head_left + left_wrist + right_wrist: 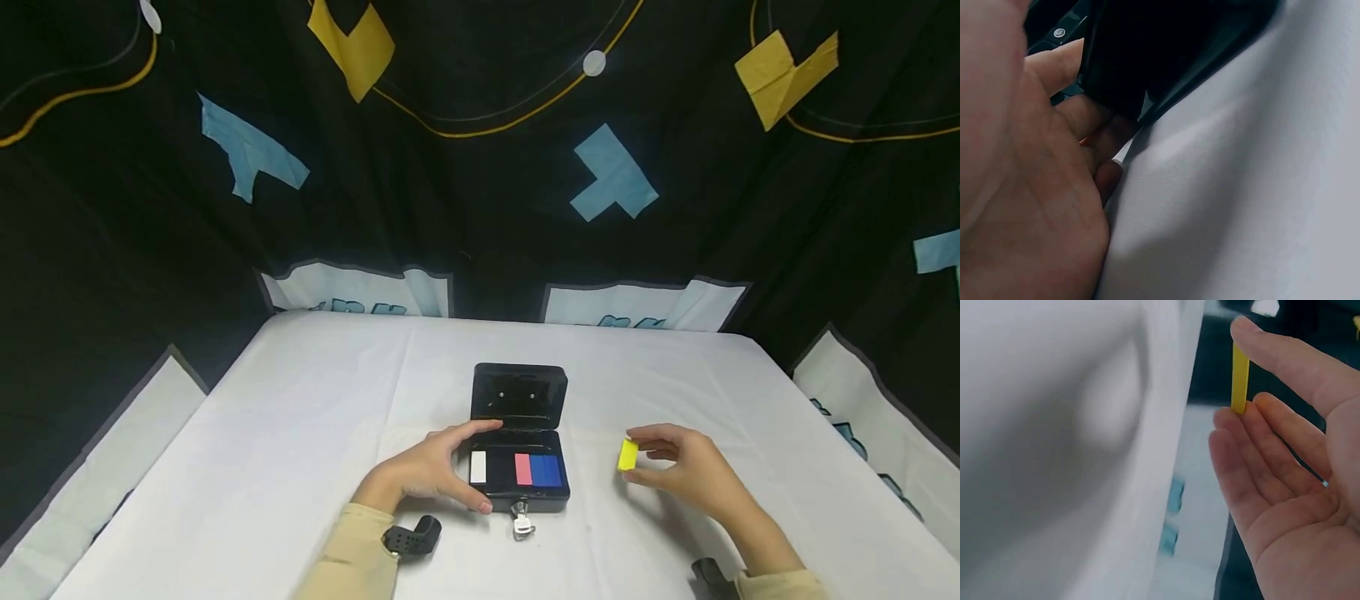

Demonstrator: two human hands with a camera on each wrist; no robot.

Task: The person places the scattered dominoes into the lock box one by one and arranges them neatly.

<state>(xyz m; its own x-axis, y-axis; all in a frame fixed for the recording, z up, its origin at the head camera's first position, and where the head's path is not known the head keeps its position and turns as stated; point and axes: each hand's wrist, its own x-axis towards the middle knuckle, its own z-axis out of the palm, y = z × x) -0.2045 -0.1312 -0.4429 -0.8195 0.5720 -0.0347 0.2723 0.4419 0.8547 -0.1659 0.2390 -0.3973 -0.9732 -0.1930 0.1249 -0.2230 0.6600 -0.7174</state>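
Observation:
A small black cash box (500,496) stands with its lid (519,396) raised on the white table. Inside lie a white block (477,467), a pink block (522,469) and blue blocks (545,471) side by side. My left hand (427,467) grips the box at its left side, thumb at the front corner and index finger near the hinge. In the left wrist view, fingers (1079,119) curl against the dark box wall. To the right of the box, my right hand (686,468) pinches a thin yellow block (628,455) between thumb and fingertips, seen edge-on in the right wrist view.
Keys (522,523) hang from the lock at the front of the box. A white cloth (300,400) covers the table. Behind it hangs a black curtain (465,217) with yellow and blue patches.

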